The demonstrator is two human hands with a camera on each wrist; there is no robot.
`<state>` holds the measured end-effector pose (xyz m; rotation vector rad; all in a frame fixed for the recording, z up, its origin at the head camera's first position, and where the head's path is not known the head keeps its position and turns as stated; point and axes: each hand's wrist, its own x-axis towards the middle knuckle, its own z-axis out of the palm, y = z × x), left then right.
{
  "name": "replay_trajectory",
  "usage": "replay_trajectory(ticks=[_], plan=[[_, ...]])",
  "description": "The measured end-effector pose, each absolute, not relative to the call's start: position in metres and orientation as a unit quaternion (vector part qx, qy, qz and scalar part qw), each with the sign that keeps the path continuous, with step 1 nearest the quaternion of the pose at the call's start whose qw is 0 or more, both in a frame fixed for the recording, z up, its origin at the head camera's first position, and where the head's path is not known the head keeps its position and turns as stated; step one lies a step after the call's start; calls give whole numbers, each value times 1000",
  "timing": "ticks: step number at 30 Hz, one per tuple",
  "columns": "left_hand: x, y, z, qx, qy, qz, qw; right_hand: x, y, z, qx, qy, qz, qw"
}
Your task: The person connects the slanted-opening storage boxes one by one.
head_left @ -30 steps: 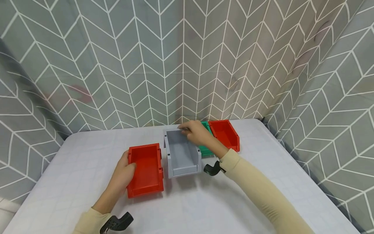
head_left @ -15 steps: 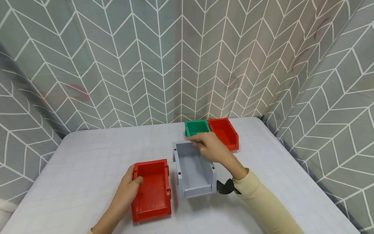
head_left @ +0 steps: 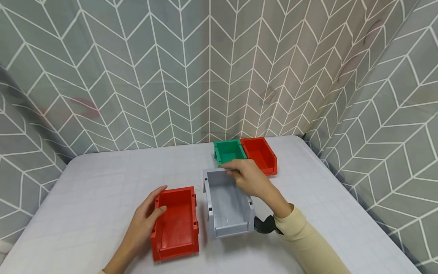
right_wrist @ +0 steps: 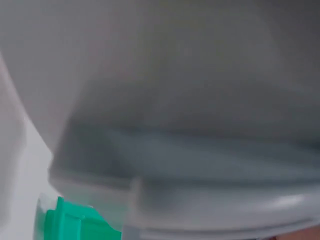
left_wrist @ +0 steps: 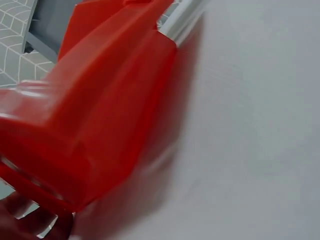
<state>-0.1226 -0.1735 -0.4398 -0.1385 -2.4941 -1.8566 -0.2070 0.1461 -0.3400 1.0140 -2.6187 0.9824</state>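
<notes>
So the left hand point(head_left: 142, 219) has hold of the left wall of the near red bin point(head_left: 177, 224), thumb hooked over the rim to the inside and the other fingers on the outside. The right hand point(head_left: 252, 182) is pinching the far end of the grey bin point(head_left: 226, 207) at its rim, with that arm coming in over the bin's right side. The two bins sit side by side in front of the person with a thin gap between them, low front lips facing the person. The red one has little tabs on its right side, pointing at the slotted left rim of the grey one. There's shadow under both, but can't really tell if either touches the desk point(head_left: 102, 190)

Just beyond the right hand there's a green bin point(head_left: 228, 149), partly covered by that hand, and touching its right side is a second red bin point(head_left: 261, 156). Both are on the desk near its back edge. There's a black mount point(head_left: 264, 225) at the right wrist, below a beige sleeve point(head_left: 313, 243), and behind everything hangs a grey zigzag curtain point(head_left: 191, 76)
</notes>
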Motion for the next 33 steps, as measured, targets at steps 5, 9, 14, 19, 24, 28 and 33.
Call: replay_trajectory(ticks=[5, 9, 14, 19, 24, 28, 33], plan=[[-121, -172, -442, -64, -797, -599, 37, -207, 141, -347, 350, -872, 334, 75], [-119, -171, -444, -73, -801, -592, 53, -206, 136, -350, 353, -870, 336, 71], [-119, -172, -445, -73, -806, -585, 57, -206, 132, -355, 353, -869, 338, 79], [-119, -171, -445, -67, -809, -582, 52, -203, 129, -357, 355, -867, 340, 78], [-119, -171, -446, -66, -810, -580, 53, -202, 126, -358, 353, -868, 341, 79], [-119, -171, -445, -65, -810, -580, 53, -202, 126, -359, 346, -871, 339, 78], [-119, -170, -445, -61, -809, -583, 52, -202, 126, -358, 344, -873, 338, 76]])
